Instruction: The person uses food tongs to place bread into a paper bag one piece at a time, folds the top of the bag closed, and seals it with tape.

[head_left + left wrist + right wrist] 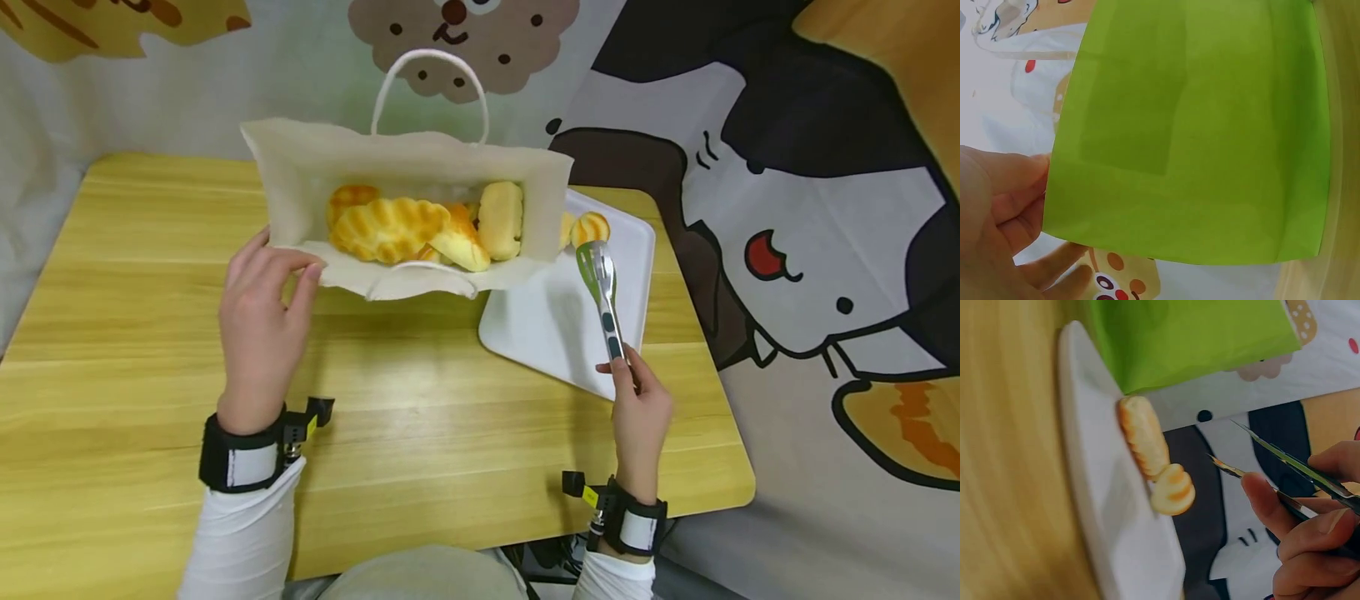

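Note:
A paper bag (1210, 156), green outside and white inside, stands wide at the mouth on the table. Several bread pieces (390, 229) lie inside it. My left hand (262, 321) pinches the front left corner of its rim between thumb and fingers. In my right hand (641, 404) is a pair of metal tongs (603, 287), its arms spread with nothing between the tips. The tongs are over a white tray (555, 333) to the right of the bag. On the tray lie a long bread roll (1142, 434) and a small striped bun (1174, 490).
The wooden table (405, 433) stretches to both sides and in front of the bag. A white rope handle (431, 54) rises from the bag's back rim. Behind hangs a cartoon-printed cloth (810, 208). The bag partly overlaps the tray in the head view.

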A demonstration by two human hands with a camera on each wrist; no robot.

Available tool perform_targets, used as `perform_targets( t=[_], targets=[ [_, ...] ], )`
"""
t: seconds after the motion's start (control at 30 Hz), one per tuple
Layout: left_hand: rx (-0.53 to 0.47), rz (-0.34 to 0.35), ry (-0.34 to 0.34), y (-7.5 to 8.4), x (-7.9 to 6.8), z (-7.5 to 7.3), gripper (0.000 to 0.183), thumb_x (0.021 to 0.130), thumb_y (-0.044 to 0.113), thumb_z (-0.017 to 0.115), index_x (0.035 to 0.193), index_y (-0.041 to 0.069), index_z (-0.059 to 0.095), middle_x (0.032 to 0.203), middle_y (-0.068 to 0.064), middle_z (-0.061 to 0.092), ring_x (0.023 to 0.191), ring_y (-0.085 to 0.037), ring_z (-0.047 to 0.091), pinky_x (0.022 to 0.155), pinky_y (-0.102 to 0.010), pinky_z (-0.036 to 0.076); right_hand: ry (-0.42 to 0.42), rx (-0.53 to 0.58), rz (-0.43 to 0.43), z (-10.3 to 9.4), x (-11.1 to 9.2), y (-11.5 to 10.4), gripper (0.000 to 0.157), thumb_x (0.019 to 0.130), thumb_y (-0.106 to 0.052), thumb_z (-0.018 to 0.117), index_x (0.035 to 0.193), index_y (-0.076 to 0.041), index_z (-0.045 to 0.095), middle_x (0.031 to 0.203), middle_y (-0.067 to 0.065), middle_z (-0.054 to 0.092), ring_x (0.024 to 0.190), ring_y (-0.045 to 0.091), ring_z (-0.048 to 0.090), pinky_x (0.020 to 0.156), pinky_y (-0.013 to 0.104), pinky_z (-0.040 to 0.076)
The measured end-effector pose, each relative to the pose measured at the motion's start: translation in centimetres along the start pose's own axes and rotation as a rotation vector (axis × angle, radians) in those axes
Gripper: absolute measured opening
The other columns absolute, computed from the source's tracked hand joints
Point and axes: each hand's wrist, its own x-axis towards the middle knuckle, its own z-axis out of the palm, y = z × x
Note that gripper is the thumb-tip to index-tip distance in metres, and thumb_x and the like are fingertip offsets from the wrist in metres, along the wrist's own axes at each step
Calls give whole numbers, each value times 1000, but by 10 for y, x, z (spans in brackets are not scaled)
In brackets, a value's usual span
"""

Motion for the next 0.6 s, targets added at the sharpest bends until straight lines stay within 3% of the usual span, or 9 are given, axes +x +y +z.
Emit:
perform_targets(
  t=[0.17,0.4,0.6],
  targets=[
    [-23,-20,-5,-1,-2,0,13,87,-1,64,96,-7,70,100,-24,68,121,-34,48,111,-41,31,-29,26,41,7,-3,7,33,95,-38,54,121,-21,66,81,-2,71,34,11,30,30,23,23],
    [33,-32,-60,-1,-2,-2,37,84,-13,50,118,-5,64,125,-19,60,127,-29,43,108,-46,36,-58,59,49,11,-4,4,33,95,-38,54,121,-21,66,81,1,71,34,10,32,29,23,25],
    [42,-44,-109,-1,-1,-3,56,77,-24,42,127,-4,56,137,-14,51,130,-25,39,107,-47,37,-102,81,71,15,-5,-1,34,96,-37,53,123,-20,64,84,0,71,34,10,32,28,23,26]
  ],
)
